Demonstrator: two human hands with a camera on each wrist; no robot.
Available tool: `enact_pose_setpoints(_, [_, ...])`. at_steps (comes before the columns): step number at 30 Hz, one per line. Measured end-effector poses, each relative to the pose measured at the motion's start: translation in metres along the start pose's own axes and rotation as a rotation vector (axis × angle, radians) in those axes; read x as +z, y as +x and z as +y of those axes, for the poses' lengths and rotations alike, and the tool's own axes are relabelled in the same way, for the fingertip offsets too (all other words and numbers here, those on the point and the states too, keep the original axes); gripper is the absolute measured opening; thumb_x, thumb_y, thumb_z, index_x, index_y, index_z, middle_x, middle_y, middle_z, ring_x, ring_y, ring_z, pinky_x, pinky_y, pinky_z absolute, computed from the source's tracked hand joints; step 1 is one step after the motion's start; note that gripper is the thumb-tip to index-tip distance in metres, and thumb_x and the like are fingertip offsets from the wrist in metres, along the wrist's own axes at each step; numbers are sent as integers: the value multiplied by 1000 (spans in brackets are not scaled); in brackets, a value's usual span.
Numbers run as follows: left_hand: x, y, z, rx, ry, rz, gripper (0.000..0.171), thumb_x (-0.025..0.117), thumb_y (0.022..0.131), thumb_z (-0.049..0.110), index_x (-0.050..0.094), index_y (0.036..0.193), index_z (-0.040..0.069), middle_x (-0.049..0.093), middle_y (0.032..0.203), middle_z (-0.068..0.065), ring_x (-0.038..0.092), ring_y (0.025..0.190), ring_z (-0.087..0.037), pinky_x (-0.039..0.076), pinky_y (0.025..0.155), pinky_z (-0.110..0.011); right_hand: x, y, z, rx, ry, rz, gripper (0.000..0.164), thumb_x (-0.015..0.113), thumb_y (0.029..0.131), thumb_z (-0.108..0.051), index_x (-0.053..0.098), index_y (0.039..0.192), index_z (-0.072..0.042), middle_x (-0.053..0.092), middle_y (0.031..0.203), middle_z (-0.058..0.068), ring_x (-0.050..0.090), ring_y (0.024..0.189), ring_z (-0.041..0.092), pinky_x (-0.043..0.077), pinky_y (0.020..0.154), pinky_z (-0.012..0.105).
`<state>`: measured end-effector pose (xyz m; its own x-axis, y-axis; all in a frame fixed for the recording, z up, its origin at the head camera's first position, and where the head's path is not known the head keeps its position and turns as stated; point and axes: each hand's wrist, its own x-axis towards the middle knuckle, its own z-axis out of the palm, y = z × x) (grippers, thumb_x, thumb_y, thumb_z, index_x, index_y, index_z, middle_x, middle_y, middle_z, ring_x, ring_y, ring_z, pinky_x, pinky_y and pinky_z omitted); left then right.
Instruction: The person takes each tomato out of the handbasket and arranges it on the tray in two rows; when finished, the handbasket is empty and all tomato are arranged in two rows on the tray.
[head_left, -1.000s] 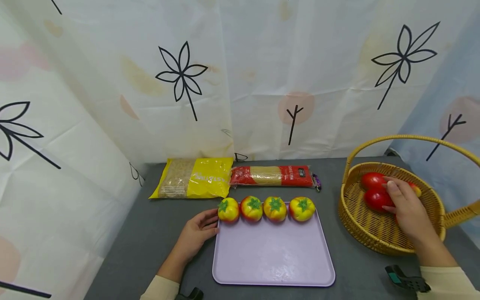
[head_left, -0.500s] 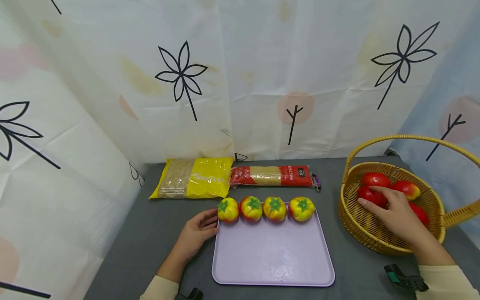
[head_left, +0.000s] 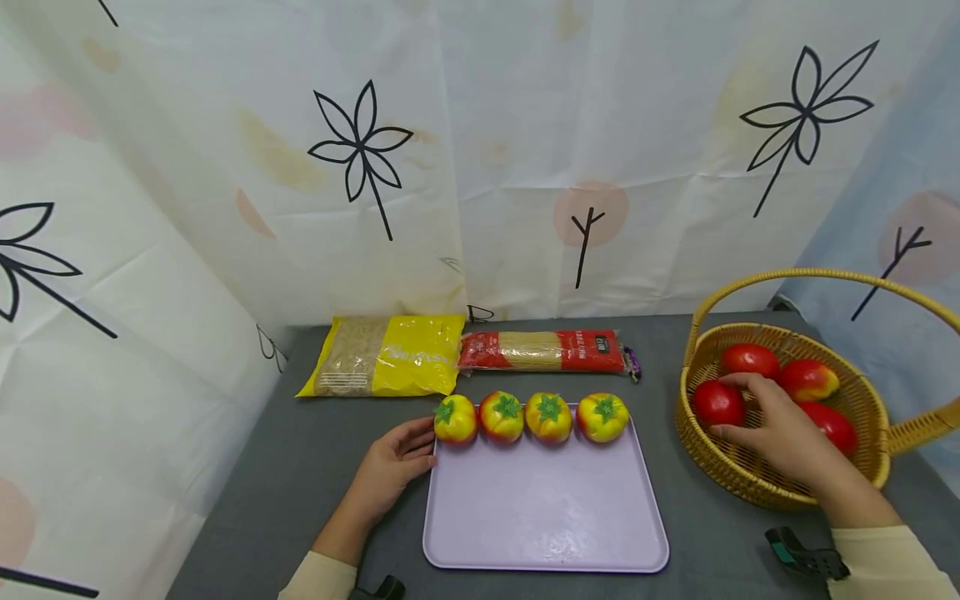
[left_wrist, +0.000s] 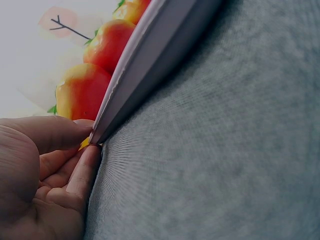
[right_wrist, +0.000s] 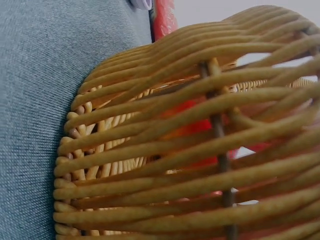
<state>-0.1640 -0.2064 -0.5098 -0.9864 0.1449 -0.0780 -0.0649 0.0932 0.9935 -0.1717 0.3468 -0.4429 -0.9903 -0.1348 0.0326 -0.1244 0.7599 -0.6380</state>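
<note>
My left hand (head_left: 396, 467) holds the upper left edge of a lilac tray (head_left: 547, 508), thumb above and fingertips at the underside of the rim in the left wrist view. Along the tray's far edge sit several yellow-red artificial fruits (head_left: 550, 418) with green leafy tops. My right hand (head_left: 783, 429) reaches into a wicker basket (head_left: 701, 446) and grips a round, glossy red fruit (head_left: 718, 403) at its right side. Other red fruits (head_left: 750, 360) and a red-yellow fruit (head_left: 808, 380) lie around it. In the right wrist view, the basket's weave (right_wrist: 200, 185) hides that hand.
At the back of the grey table (head_left: 285, 500) lie a yellow bag of grain-like food (head_left: 382, 357) and a red packet of noodles (head_left: 543, 352). The basket's tall handle (head_left: 810, 273) arches over its opening. A printed cloth (head_left: 510, 167) hangs behind.
Inside the basket my right hand has moved left and come round the round red fruit, which has shifted left, apart from the others. My left hand has stayed at the tray.
</note>
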Motion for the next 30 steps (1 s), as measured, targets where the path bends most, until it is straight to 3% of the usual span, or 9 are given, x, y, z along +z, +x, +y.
enact_pose_setpoints(3, [0, 0, -1, 11, 16, 4, 60, 79, 94, -7, 58, 150, -9, 60, 150, -25, 61, 135, -39, 56, 103, -33, 2, 0, 0, -6, -36, -27, 78, 91, 90, -17, 46, 150, 7, 43, 139, 38, 46, 119, 56, 49, 91, 80])
enact_pose_setpoints(11, [-1, -1, -2, 15, 18, 9, 60, 79, 93, -8, 58, 149, -9, 60, 149, -25, 61, 135, -39, 56, 103, -32, 6, 1, 2, -92, -51, -84, 80, 90, 88, -11, 45, 153, 6, 45, 143, 37, 42, 130, 58, 42, 99, 84])
enact_pose_setpoints(20, [-1, 0, 0, -8, 8, 11, 60, 80, 94, -7, 58, 150, -7, 60, 150, -23, 61, 136, -38, 56, 103, -31, 4, -3, -3, -55, -32, -53, 77, 86, 95, -21, 44, 154, 5, 43, 145, 37, 43, 127, 56, 47, 95, 81])
enact_pose_setpoints(26, [0, 0, 0, 0, -5, -6, 61, 79, 94, -7, 56, 151, -10, 58, 151, -26, 59, 137, -40, 55, 105, -32, 3, -3, -5, -54, 16, -5, 81, 88, 95, -23, 42, 152, 10, 46, 146, 37, 54, 118, 54, 54, 93, 68])
enact_pose_setpoints(30, [-1, -1, 0, 2, -10, -10, 61, 78, 94, -8, 56, 151, -10, 58, 151, -26, 59, 137, -40, 55, 105, -32, 2, -3, -5, -61, 35, 10, 78, 88, 95, -23, 44, 150, 10, 48, 146, 35, 54, 122, 54, 56, 92, 38])
